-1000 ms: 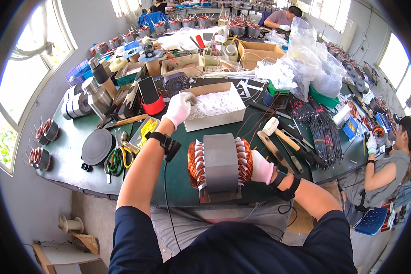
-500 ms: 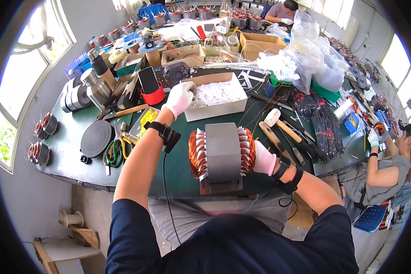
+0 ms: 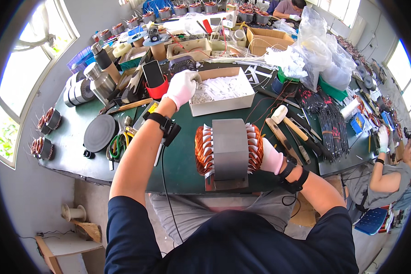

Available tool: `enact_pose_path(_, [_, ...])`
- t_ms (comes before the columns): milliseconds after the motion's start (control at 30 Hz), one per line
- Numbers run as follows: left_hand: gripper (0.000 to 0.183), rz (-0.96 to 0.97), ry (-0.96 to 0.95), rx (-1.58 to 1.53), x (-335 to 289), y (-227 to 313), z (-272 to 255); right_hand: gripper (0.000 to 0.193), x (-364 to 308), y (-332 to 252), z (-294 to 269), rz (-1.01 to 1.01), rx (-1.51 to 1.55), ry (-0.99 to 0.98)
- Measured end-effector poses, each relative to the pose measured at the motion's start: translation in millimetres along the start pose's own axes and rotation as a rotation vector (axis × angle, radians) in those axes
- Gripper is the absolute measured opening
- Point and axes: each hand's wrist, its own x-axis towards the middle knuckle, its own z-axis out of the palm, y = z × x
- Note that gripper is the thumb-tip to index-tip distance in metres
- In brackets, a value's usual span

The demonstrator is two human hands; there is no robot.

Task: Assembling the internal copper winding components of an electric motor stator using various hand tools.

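Observation:
An electric motor stator (image 3: 230, 148), a grey cylinder with copper windings and white paper tabs at both ends, lies on its side near the front edge of the green table. Against its right end is my right hand (image 3: 272, 158) in a whitish glove, its fingers hidden behind the copper winding. My left hand (image 3: 181, 89), gloved too, is reaching over the left side of an open white cardboard box (image 3: 223, 106). Small white strips (image 3: 221, 89) fill that box. The left fingers are curled together; anything between them is hidden.
Right of the stator lie a white-headed mallet (image 3: 279, 115) and other hand tools. A phone in a red holder (image 3: 157, 89), a round dark disc (image 3: 100, 133) and green-handled scissors (image 3: 118, 147) are on the left. Black sleeved leads (image 3: 326, 123) and a co-worker (image 3: 388, 176) are farther right.
The whole view has shifted a little, so the table's contents sit farther right and higher. My left hand has moved slightly away from me at the box; my right hand stays at the stator.

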Motion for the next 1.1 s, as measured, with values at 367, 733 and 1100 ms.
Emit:
enact_pose_path(367, [0.033, -0.049, -0.214, -0.202, -5.8, 38.3, -30.7, 0.021, -17.4, -8.9, -6.3, -0.059, -1.918, 0.3])
enact_pose_path(733, [0.066, 0.67, -0.599, 0.098, -53.3, 163.0, -97.6, 0.027, -13.3, -9.8, -26.1, -0.048, -1.719, 0.515])
enact_pose_path(1100, [0.07, 0.766, -0.7, 0.329, -37.9, 179.8, -90.9, 0.021, -16.6, 8.0, 10.6, -0.102, -1.486, 0.368])
